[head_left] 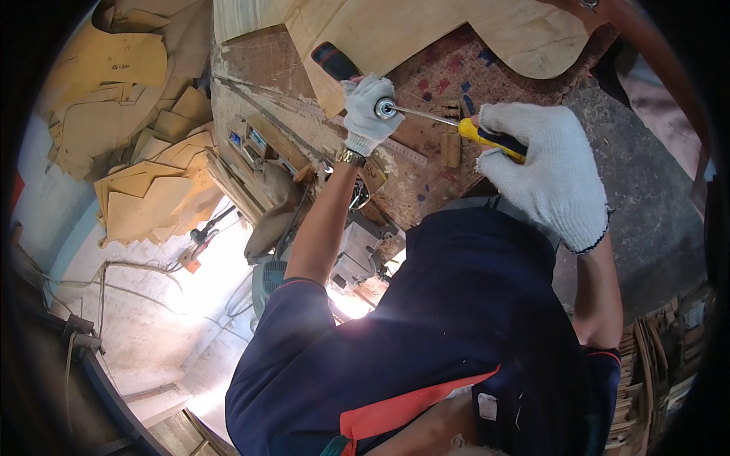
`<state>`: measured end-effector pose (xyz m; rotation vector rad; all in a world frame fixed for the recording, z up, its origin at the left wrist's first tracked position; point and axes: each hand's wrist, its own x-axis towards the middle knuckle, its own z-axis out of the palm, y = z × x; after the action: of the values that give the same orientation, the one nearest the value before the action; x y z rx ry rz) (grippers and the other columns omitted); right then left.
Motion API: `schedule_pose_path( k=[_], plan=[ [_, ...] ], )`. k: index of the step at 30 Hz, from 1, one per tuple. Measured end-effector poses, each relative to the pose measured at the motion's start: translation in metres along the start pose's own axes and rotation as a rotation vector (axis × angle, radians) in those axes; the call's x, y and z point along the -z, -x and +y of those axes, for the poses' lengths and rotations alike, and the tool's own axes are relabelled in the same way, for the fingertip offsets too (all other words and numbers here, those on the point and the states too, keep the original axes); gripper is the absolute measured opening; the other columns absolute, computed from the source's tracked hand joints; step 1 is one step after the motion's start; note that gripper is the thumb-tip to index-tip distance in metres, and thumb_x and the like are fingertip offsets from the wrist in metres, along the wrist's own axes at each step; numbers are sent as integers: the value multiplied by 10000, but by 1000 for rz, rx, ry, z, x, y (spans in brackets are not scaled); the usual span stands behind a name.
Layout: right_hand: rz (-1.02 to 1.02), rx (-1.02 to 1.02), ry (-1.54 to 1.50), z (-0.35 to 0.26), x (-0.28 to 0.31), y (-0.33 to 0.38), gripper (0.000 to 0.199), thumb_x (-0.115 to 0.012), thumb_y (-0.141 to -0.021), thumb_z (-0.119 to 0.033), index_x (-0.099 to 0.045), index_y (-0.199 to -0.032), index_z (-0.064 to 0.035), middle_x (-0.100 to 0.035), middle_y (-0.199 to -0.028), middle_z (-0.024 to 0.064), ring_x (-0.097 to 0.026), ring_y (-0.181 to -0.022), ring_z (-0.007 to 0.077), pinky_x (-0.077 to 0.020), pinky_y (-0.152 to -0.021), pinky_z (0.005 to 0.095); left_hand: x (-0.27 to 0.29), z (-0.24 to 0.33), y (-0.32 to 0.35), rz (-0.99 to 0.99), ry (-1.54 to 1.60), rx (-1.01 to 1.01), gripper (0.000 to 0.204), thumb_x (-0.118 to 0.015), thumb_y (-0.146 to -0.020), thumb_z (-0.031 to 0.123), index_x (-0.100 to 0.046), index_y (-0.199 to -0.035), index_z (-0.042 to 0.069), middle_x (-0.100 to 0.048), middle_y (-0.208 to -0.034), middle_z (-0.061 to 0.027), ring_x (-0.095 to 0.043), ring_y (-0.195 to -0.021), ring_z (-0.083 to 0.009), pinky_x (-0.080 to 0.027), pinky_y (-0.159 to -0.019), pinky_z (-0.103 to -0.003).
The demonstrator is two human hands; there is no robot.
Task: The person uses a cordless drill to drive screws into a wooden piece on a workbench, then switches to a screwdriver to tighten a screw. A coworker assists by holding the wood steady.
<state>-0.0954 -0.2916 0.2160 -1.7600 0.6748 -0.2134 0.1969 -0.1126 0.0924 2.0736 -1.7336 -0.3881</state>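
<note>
My left hand point(366, 114), in a white knit glove, is closed round a hand tool with a black and red handle point(335, 61). A round metal end point(385, 108) of what looks like the same tool pokes out by the thumb side. My right hand point(549, 163), gloved likewise, grips a screwdriver point(490, 140) by its yellow and black handle. The screwdriver's metal shaft runs left, and its tip meets the round metal end; whether it sits inside cannot be made out. Both hands are above a worn brown workbench point(426, 182).
Pale wood sheets point(365, 30) with cut curved edges cover the bench's far side. A ruler point(403, 152) and a small wooden block point(451, 150) lie by the hands. Brown templates point(144, 197) are stacked at left. A machine point(353, 254) is below my left forearm; wood strips point(646, 372) lie at lower right.
</note>
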Motion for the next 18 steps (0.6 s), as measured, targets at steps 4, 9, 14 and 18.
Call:
schedule_pose_path(
  k=[4, 9, 14, 18],
  plan=[
    [-4, 68, 108, -1, -9, -6, 257, -754, -815, -234, -747, -994, -50, -717, -864, 190, -701, -830, 395, -550, -755, 484, -1, -2, 1, 13, -19, -16, 249, -805, -638, 73, -602, -779, 105, -609, -767, -88, -643, -801, -339, -503, -939, -467],
    [-18, 140, 207, -8, -17, -14, 204, -732, -812, -235, -725, -924, -63, -702, -826, 167, -697, -858, 383, -541, -773, 508, -5, -7, 1, 37, -6, -45, 236, -800, -656, 59, -611, -788, 110, -614, -764, -84, -647, -802, -336, -499, -903, -435],
    [-28, 187, 279, -15, -26, -22, 226, -742, -809, -227, -706, -958, -61, -678, -855, 162, -678, -877, 386, -524, -780, 498, -2, -8, 2, 1, -54, -53, 235, -805, -664, 74, -620, -807, 103, -627, -786, -92, -658, -828, -352, -498, -895, -430],
    [27, 280, 337, -19, -32, -31, 192, -727, -800, -202, -721, -933, -64, -698, -851, 147, -703, -866, 357, -553, -779, 491, -2, -8, 2, 4, -31, -39, 258, -830, -659, 112, -656, -849, 97, -670, -848, -113, -680, -893, -364, -502, -935, -411]
  ],
)
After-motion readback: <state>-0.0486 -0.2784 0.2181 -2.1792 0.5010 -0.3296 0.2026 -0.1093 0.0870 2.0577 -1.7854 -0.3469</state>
